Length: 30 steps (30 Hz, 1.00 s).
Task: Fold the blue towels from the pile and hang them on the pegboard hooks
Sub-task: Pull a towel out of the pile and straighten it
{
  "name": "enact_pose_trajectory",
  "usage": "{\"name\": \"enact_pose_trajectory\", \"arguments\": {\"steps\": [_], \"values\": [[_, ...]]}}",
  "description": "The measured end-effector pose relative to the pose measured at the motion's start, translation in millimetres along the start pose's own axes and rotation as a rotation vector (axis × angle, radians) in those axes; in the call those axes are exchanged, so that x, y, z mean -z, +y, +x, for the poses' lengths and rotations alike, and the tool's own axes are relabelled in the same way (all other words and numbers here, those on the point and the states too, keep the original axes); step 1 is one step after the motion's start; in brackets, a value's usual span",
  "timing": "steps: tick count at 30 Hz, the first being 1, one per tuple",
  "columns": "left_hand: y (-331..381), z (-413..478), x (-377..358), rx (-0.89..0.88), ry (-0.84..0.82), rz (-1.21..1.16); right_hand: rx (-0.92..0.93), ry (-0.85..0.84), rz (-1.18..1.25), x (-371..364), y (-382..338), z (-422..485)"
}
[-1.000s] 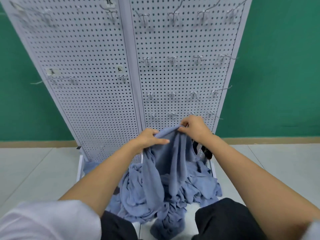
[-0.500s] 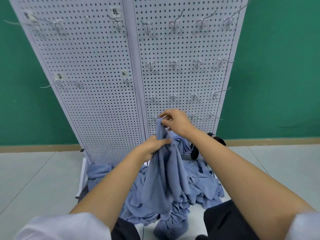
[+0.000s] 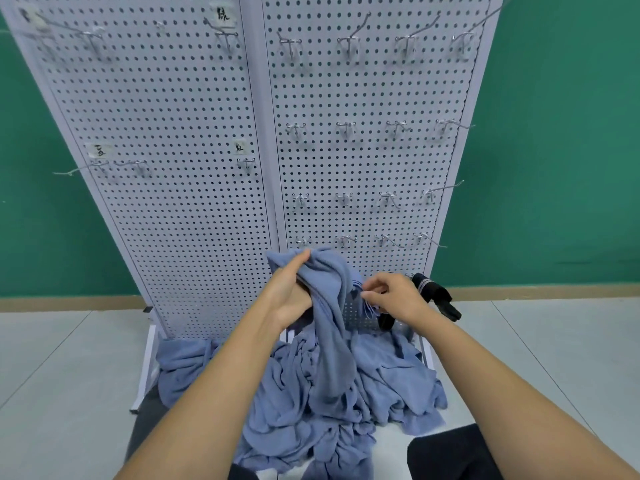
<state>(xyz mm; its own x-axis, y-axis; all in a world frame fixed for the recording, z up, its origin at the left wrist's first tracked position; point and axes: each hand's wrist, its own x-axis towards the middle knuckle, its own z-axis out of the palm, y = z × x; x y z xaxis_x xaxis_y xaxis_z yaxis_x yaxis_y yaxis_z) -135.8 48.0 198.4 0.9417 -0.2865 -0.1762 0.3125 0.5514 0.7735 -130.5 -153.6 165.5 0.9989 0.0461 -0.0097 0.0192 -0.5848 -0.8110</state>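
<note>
Head view: left fingers (image 3: 302,260) clamp a bunched towel (image 3: 329,306), holding it up over the pile (image 3: 381,375) beneath; right fingers (image 3: 373,296) pinch its edge, likely hunting a corner to fold; hooks (image 3: 344,239) stand bare above them.

Wire hooks (image 3: 346,128) jut toward us from the pegboard (image 3: 194,202), crowding its right panel; the left has few. The towel pile (image 3: 391,375) covers the floor (image 3: 69,358) at its base, and a lifted towel (image 3: 332,323) hangs between our left hand (image 3: 287,292) and right hand (image 3: 398,296).
</note>
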Motion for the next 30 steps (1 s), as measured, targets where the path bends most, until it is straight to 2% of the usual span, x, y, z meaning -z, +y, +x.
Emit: {"name": "enact_pose_trajectory", "arguments": {"steps": [7, 10, 13, 17, 19, 22, 26, 30], "values": [[17.8, -3.8, -10.2, -0.035, -0.073, -0.2, -0.191, -0.101, 0.234, -3.8, 6.7, 0.6], [21.3, -7.6, -10.4, -0.023, -0.087, -0.233, -0.205, -0.154, 0.411, -4.3, 0.4, -2.5], [21.3, -14.3, -9.9, -0.015, -0.096, -0.228, -0.203, -0.112, 0.606, -5.9, -4.7, -0.2], [21.7, -21.6, -11.3, -0.026, -0.142, -0.214, -0.305, -0.163, 0.561, -17.1, -2.6, -2.9], [23.0, -27.3, -14.3, -0.032, -0.168, -0.209, -0.274, -0.189, 0.525, -20.4, -4.0, -6.0], [25.1, -28.8, -11.9, -0.035, -0.167, -0.214, -0.209, -0.1, 0.61, -17.2, -10.6, -7.3], [29.9, -24.7, 4.7, -0.025, -0.069, -0.175, -0.204, 0.007, 0.662, -1.8, -12.2, -9.2], [33.0, -26.3, 22.2, 0.06, 0.052, 0.029, -0.192, 0.092, 0.792, 14.7, -8.3, -10.6]]}}
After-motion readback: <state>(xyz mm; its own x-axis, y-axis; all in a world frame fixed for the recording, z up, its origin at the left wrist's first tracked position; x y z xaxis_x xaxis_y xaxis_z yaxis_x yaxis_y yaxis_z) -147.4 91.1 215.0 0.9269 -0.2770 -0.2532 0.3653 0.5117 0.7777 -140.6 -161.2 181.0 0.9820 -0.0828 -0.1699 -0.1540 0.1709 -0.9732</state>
